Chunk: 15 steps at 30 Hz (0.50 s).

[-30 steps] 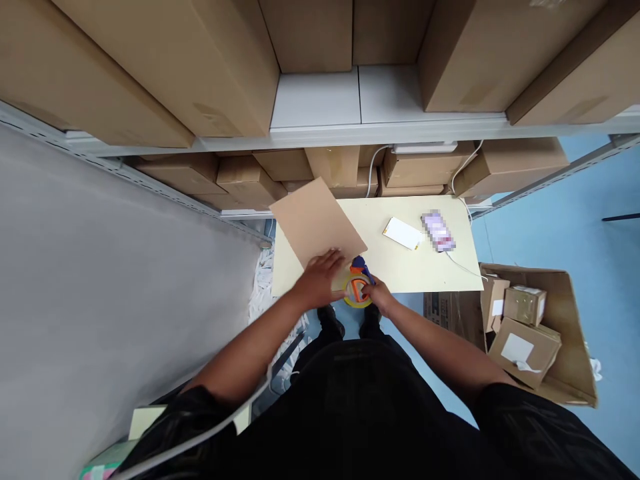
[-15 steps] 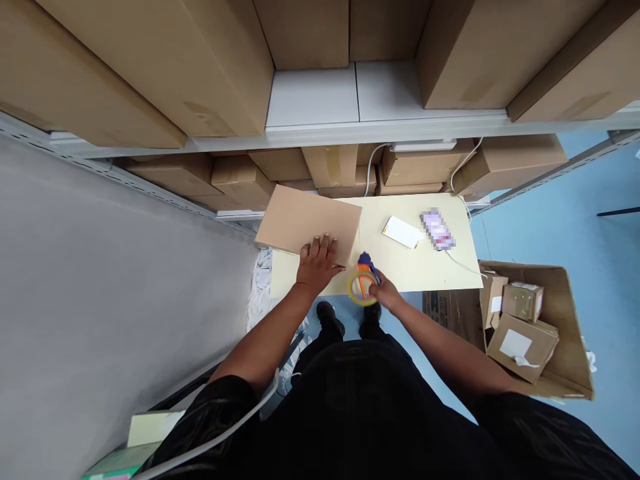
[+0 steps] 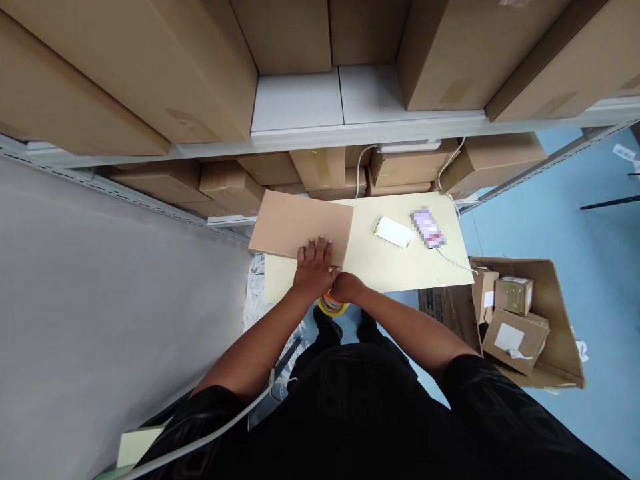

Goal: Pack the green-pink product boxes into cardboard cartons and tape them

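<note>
A: What does the left hand (image 3: 314,267) rest on?

B: A flat cardboard box (image 3: 301,225), plain brown, matte, rectangular with crisp corners. The hand lies palm down on its near edge, fingers spread flat, pressing rather than gripping.

A: And the right hand (image 3: 347,288)?

B: It is closed around a tape dispenser (image 3: 331,305); only a yellow ring of tape with a bit of orange shows beneath the knuckles. It sits at the table's near edge, touching the left hand, just by the box's near right corner.

A: The surface?

B: A pale cream table (image 3: 400,267), smooth and small. The box covers its left part and overhangs the left and far edges. A white card (image 3: 393,232) and a phone (image 3: 428,227) with a thin cable lie toward the far right; the stretch between them and the hands is bare.

A: Room around it?

B: Tight. Shelving (image 3: 320,137) stacked with big brown cartons stands right behind the table, a grey wall (image 3: 100,287) on the left. On the right, blue floor (image 3: 575,233) opens out, with an open carton (image 3: 525,320) of small parcels beside the table.
</note>
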Each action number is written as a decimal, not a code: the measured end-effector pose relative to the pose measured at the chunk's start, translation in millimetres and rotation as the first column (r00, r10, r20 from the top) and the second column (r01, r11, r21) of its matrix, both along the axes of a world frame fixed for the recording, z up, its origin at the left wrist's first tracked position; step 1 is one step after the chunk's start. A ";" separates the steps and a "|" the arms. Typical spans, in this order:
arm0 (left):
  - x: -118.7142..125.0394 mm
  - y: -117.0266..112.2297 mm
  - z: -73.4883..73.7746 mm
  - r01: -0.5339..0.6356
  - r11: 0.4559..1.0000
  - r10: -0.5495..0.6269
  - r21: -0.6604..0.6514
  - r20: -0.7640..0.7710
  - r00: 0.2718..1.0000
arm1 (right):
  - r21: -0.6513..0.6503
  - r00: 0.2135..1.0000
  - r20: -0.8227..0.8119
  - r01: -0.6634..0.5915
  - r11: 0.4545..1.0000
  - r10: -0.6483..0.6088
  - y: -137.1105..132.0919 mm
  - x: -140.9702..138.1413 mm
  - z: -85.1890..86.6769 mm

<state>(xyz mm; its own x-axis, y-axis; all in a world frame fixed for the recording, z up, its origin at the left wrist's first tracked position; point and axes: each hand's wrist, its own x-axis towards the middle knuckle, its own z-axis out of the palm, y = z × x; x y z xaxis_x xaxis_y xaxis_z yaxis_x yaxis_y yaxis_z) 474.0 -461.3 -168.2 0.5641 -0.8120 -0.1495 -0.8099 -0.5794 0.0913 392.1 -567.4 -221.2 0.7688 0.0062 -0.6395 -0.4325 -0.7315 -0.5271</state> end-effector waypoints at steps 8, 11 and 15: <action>-2.3 1.2 -6.4 -0.012 0.999 0.012 -0.030 0.013 1.000 | -0.032 0.950 -0.096 0.295 0.955 -0.297 -43.5 -104.7 11.2; -4.8 0.4 -9.6 -0.024 1.000 0.025 -0.016 0.034 0.999 | -0.073 0.853 -0.109 0.506 0.859 -0.511 -77.9 -135.0 4.3; -13.3 -7.1 -12.8 -0.087 0.996 0.087 0.001 0.061 0.994 | -0.230 0.831 0.013 0.544 0.807 -0.556 -120.6 -148.5 -10.8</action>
